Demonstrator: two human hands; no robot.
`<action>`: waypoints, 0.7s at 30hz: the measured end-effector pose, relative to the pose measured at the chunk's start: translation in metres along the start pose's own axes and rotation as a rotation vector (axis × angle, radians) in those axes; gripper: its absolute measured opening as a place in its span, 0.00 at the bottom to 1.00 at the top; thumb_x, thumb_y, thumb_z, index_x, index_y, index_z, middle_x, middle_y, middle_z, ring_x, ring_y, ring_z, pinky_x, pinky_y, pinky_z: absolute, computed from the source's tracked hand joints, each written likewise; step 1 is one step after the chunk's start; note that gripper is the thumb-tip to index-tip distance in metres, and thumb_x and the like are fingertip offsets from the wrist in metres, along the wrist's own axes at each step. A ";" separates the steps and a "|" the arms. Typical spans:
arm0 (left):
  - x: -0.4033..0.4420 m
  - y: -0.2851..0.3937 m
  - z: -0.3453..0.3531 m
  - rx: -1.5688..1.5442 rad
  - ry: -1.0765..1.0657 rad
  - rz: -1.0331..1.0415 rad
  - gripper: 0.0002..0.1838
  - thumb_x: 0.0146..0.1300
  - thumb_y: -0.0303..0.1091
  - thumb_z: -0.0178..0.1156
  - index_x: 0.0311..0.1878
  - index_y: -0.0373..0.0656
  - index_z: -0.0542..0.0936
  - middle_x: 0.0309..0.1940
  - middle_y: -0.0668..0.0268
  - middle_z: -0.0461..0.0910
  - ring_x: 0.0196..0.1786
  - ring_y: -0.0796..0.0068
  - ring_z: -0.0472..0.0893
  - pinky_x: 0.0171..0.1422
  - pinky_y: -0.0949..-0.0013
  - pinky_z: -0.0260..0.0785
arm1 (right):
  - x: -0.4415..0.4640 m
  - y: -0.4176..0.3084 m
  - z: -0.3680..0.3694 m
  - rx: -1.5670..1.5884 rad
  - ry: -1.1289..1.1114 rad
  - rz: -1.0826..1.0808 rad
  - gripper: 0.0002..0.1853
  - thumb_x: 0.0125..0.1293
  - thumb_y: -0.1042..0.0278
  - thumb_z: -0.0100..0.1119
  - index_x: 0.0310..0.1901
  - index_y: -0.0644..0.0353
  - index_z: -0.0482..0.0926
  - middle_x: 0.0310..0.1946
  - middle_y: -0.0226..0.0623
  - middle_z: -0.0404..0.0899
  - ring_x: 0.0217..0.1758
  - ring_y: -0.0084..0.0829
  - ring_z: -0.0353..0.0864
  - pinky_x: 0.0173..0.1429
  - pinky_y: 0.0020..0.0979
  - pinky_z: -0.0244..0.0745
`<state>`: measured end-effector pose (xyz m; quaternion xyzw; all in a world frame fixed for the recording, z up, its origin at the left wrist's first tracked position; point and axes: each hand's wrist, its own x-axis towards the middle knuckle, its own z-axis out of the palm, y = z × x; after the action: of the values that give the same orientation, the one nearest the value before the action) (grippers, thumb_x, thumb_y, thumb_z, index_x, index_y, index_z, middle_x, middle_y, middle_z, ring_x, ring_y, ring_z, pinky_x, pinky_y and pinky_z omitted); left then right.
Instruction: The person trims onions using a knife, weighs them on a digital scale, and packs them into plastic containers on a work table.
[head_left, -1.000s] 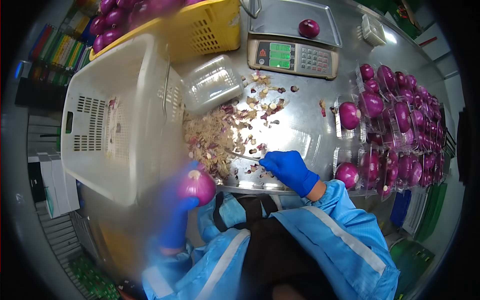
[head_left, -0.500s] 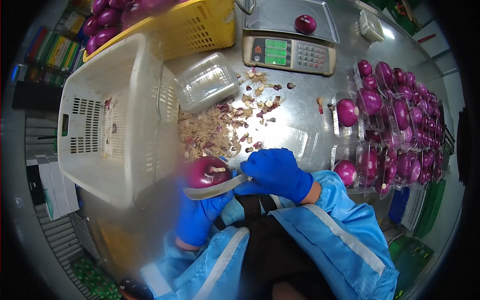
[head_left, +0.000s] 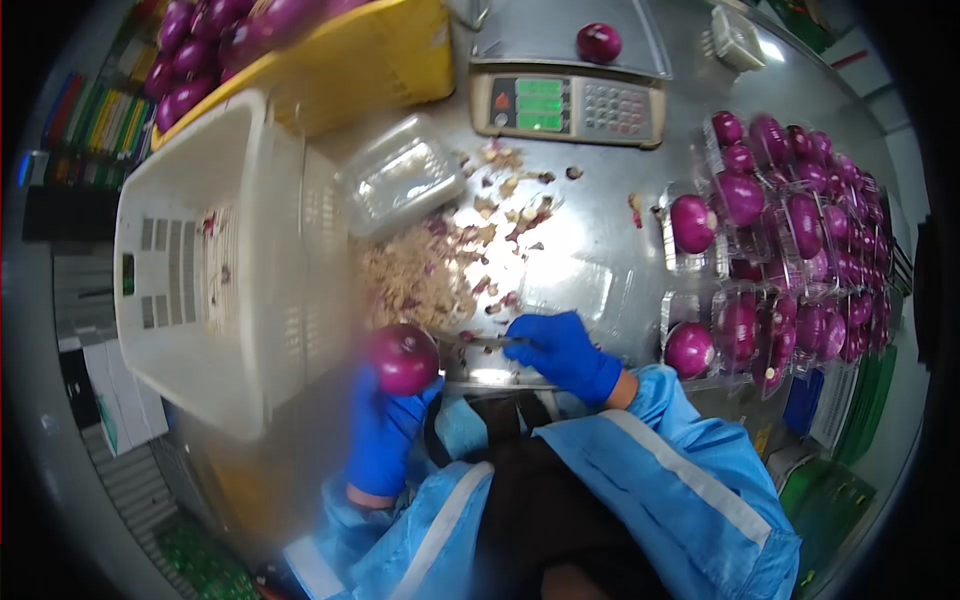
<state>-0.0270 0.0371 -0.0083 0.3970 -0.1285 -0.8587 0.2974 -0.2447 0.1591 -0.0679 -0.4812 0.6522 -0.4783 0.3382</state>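
Observation:
My left hand (head_left: 385, 425), in a blue glove, holds a purple onion (head_left: 403, 359) at the table's front edge. To its right, my right hand (head_left: 565, 352), also gloved in blue, is closed round the handle of a knife (head_left: 480, 341). The blade points left toward the onion and is blurred. Just beyond the onion lies a heap of root trimmings and skins (head_left: 420, 280) on the metal table. A clear plastic tray (head_left: 402, 178) rests behind this heap.
A white basket (head_left: 265, 270) stands at the left, with a yellow crate (head_left: 390, 60) of onions behind it. A scale (head_left: 567, 106) bears one onion (head_left: 599, 43). Packed onions (head_left: 740, 198) in clear trays fill the right side. A small white container (head_left: 737, 40) stands at the back.
The knife has moved right, off the onion, with my right hand. The onion's stubby end no longer shows toward the camera. The whole view has shifted slightly.

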 end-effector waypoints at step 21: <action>0.352 -0.073 0.311 1.051 -0.283 0.823 0.43 0.40 0.30 0.79 0.62 0.36 0.68 0.57 0.56 0.70 0.56 0.63 0.75 0.62 0.66 0.71 | 0.011 0.008 -0.093 0.631 0.390 0.486 0.12 0.67 0.63 0.62 0.43 0.63 0.82 0.30 0.33 0.85 0.34 0.19 0.83 0.41 0.23 0.76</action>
<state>-0.4715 -0.1260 -0.0526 0.2915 -0.7068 -0.5427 0.3479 -0.3342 0.1770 -0.0464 -0.0879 0.6199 -0.6426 0.4417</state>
